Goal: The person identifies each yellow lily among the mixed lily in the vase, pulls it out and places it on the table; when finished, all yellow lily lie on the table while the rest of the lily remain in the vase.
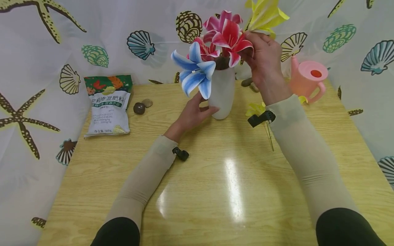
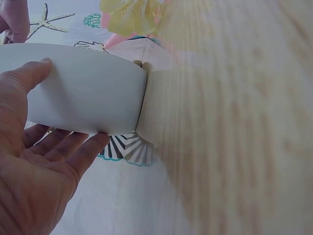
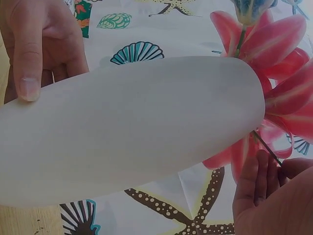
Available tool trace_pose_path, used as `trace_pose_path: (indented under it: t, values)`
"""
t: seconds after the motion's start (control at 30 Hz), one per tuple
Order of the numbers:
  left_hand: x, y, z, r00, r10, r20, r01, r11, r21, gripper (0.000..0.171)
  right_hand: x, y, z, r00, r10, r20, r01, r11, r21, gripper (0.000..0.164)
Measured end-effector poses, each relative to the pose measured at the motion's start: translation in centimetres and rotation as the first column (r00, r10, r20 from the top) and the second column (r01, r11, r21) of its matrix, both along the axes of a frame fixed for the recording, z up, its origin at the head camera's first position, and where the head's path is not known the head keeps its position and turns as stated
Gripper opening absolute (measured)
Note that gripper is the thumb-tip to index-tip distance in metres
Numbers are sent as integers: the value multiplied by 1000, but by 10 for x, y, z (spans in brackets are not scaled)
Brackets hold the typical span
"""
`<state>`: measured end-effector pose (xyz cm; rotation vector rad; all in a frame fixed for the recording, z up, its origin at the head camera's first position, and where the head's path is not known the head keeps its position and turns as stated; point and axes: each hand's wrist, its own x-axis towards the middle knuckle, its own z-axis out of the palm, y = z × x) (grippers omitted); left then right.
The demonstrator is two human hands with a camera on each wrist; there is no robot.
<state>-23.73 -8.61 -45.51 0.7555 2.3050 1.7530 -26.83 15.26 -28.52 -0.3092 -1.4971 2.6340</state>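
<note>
A white vase [image 1: 223, 94] stands on the table, holding a blue lily [image 1: 196, 72] and several red and pink lilies [image 1: 231, 37]. My left hand [image 1: 197, 113] grips the vase low on its side; in the left wrist view the thumb and fingers curl round its wall [image 2: 93, 93]. Beside the vase mouth, my right hand [image 1: 267, 59] pinches a thin stem [image 3: 268, 148] that reaches to the rim in the right wrist view. A yellow lily [image 1: 267, 15] rises just above that hand. Another yellow lily [image 1: 254, 109] lies on the table below the right wrist.
A pink watering can [image 1: 309, 80] stands at the back right. Dark stones [image 1: 247, 82] lie behind the right forearm. On the left are a fertilizer bag [image 1: 108, 109] and two round stones [image 1: 139, 108]. A shell-patterned cloth [image 1: 166, 20] hangs behind the table.
</note>
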Motion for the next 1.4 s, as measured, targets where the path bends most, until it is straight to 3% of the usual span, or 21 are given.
trace_pose_path:
  t: [0.4,0.93,1.03,1.27,1.4]
  values:
    - [1,-1,-1,999,3,-38,-3,1000,-18,74,-1,1,3,995,-54,-81,53,999,-11,16]
    - [0,0,-1,1000,2,1,-2,1000,-3,79,-2,8,10,993,-82,-81,80,996,-28,15]
    - [4,1,4,1000,1,15,-1,1000,-2,80,-2,9,10,993,-93,-76,92,996,-22,16]
    - [19,1,28,1000,-4,31,4,1000,-9,77,-2,9,12,991,-104,-81,101,994,-41,13]
    - [19,2,30,999,-9,31,9,1000,-6,78,-2,10,15,990,-106,-94,103,994,-32,12]
